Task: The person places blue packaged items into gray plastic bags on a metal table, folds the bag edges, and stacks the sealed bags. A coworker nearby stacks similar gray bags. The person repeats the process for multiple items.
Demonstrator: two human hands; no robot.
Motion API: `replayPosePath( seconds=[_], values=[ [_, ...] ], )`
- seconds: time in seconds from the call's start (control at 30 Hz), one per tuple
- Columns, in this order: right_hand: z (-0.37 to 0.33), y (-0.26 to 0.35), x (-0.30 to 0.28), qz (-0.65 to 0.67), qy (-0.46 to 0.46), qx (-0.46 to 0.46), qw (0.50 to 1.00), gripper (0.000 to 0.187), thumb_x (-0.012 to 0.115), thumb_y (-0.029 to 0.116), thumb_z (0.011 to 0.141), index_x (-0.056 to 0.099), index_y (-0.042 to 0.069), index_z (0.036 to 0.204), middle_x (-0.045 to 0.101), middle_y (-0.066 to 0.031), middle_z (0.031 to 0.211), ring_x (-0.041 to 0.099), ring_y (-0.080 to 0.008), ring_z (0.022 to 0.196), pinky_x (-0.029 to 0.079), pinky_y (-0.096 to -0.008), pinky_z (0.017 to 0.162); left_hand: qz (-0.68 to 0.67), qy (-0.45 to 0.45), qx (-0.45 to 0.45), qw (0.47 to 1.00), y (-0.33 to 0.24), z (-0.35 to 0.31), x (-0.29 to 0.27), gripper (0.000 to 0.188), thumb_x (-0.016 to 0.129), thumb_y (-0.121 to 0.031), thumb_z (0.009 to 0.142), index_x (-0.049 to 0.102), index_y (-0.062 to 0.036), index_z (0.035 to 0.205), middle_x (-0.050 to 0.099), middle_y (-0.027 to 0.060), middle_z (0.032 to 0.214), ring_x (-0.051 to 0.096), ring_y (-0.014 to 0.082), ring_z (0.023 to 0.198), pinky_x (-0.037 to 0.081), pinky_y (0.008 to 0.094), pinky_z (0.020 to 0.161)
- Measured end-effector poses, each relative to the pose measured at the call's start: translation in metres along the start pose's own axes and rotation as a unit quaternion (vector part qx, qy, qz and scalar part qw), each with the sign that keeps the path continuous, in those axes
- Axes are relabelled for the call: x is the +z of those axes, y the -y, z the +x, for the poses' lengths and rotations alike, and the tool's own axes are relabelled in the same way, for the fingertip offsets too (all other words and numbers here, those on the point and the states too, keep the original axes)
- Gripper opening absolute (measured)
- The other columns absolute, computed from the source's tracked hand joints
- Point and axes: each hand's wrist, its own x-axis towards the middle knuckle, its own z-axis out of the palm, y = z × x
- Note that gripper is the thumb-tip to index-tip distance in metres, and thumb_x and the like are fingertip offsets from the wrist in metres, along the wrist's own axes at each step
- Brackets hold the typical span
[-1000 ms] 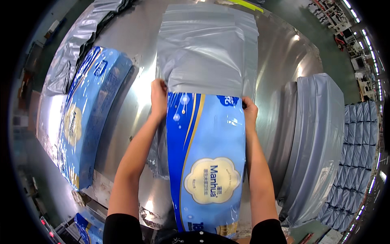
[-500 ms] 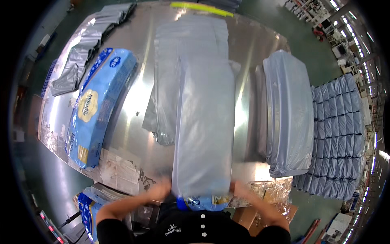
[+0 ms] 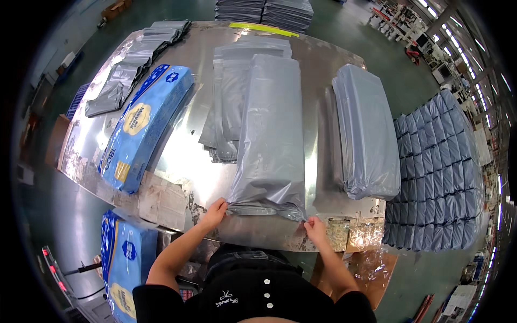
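Note:
A long grey plastic bag (image 3: 272, 134) with something bulky inside lies lengthwise in front of me on the metal table (image 3: 177, 140). Its near end is gathered into creases. My left hand (image 3: 216, 211) pinches the left corner of that end, while my right hand (image 3: 315, 230) grips the right corner between closed fingers. Whatever fills the bag is hidden by the grey plastic. Several flat grey bags (image 3: 226, 91) are stacked partly beneath it, toward the far left.
Left on the table lie a blue tissue package (image 3: 145, 126) and a pile of grey bags (image 3: 121, 78). Filled grey bags (image 3: 369, 134) lie at the right. Bundled grey packages (image 3: 439, 177) stand beyond the right edge. Another blue package (image 3: 129, 264) is below the table's left front.
The bag has been drawn over the blue package that showed at its near end, and that end is now creased. Both hands have moved up and away from my body.

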Motion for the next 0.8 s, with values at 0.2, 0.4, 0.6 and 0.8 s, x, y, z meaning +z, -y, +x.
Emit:
replayPosePath(
  seconds=[0.2,0.4,0.6,0.8],
  values=[
    [-0.015,0.120,0.065,0.014,0.003,-0.314,0.949,0.015,0.063,0.017,0.086,0.063,0.005,0.096,0.064,-0.0126,0.091,0.062,-0.0309,0.088,0.049,-0.0415,0.076,-0.097,-0.040,-0.030,0.994,0.000,-0.036,0.024,0.012,0.062,-0.008,0.090,0.058,0.0022,0.085,0.066,0.0089,0.078,0.064,0.0133,0.068,0.052,0.0263,0.060],
    [0.069,0.142,0.112,-0.108,-0.082,-0.316,0.939,0.031,0.057,0.030,0.088,0.067,0.007,0.107,0.067,-0.0160,0.102,0.060,-0.0375,0.098,0.047,-0.0468,0.086,-0.141,-0.018,-0.024,0.990,-0.006,-0.049,0.021,0.012,0.060,-0.007,0.092,0.062,0.0037,0.086,0.067,0.0085,0.077,0.065,0.0132,0.068,0.052,0.0244,0.062],
    [0.014,0.212,0.125,0.100,0.206,-0.333,0.915,0.013,0.065,0.016,0.084,0.066,0.005,0.091,0.065,-0.0129,0.094,0.062,-0.0318,0.089,0.050,-0.0381,0.077,-0.111,0.063,-0.010,0.992,-0.035,-0.048,0.013,0.018,0.051,-0.006,0.096,0.063,0.0069,0.096,0.069,0.0109,0.092,0.067,0.0150,0.084,0.054,0.0257,0.076],
    [-0.019,0.151,0.025,0.184,0.066,-0.192,0.962,0.010,0.065,0.013,0.086,0.067,0.003,0.087,0.063,-0.0049,0.084,0.061,-0.0164,0.079,0.048,-0.0288,0.071,-0.206,0.039,-0.092,0.973,-0.005,-0.048,-0.002,0.016,0.050,-0.004,0.096,0.062,0.0058,0.096,0.069,0.0138,0.095,0.069,0.0206,0.083,0.055,0.0275,0.075]
  ],
)
